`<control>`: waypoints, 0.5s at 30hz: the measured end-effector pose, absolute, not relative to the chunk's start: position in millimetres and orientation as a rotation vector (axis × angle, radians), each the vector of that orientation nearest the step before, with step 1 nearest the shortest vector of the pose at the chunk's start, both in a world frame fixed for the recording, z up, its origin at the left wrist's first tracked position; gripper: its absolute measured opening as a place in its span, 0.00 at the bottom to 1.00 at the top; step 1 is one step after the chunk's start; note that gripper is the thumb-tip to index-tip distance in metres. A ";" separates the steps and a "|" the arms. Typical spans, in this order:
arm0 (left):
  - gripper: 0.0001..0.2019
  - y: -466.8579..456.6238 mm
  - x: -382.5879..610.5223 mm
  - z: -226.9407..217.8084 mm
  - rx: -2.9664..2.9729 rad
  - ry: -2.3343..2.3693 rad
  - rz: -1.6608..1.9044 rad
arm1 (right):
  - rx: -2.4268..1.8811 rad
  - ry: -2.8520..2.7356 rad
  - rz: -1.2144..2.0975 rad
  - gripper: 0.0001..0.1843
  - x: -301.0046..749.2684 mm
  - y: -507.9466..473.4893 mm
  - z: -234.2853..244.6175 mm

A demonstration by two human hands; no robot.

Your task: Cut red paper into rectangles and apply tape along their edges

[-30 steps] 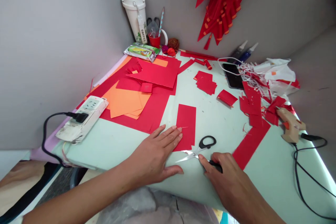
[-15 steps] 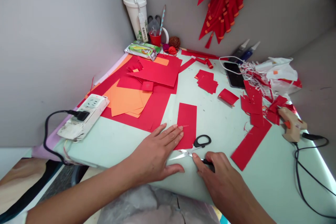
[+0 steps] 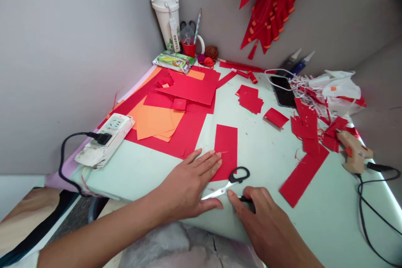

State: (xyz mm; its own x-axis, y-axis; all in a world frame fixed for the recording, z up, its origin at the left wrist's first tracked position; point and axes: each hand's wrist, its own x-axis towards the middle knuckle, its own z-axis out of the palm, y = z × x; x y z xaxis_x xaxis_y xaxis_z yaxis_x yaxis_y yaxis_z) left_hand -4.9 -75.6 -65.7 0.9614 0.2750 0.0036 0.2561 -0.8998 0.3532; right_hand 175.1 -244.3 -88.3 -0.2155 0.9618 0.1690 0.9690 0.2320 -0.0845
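Observation:
A red paper strip [image 3: 228, 139] lies upright in my view on the pale tabletop. My left hand [image 3: 193, 180] rests flat on its lower left part, fingers stretched out and thumb apart. A short pale line crosses the strip just by the fingertips. Below the strip's near edge are black-handled scissors [image 3: 223, 189], their blades pointing left toward my left thumb. My right hand [image 3: 259, 211] grips one scissor handle between thumb and curled fingers, while the other black loop sticks out free. Part of the gripped handle is hidden by the fingers.
Red and orange sheets [image 3: 153, 121] lie left, beside a power strip [image 3: 105, 140]. Red paper scraps [image 3: 306, 134], a phone [image 3: 282, 92] and a corded glue gun [image 3: 354, 150] are at right. A white cup [image 3: 165, 19] stands at the back.
The scissors have shifted slightly toward me, away from the strip's near edge, and their blades look closer together. My left hand stays on the strip. The whole view has moved a little.

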 end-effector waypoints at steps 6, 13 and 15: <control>0.47 -74.0 -6.5 -67.3 2.734 0.368 0.066 | -1.799 -2.239 -0.042 0.23 191.2 -253.4 -72.6; 0.41 -74.2 -9.7 -65.7 2.704 0.375 0.117 | -2.073 -1.951 -0.110 0.22 246.1 -264.8 -74.7; 0.40 -74.3 -10.5 -64.1 2.693 0.389 0.132 | -2.106 -1.917 -0.134 0.22 250.3 -258.5 -79.4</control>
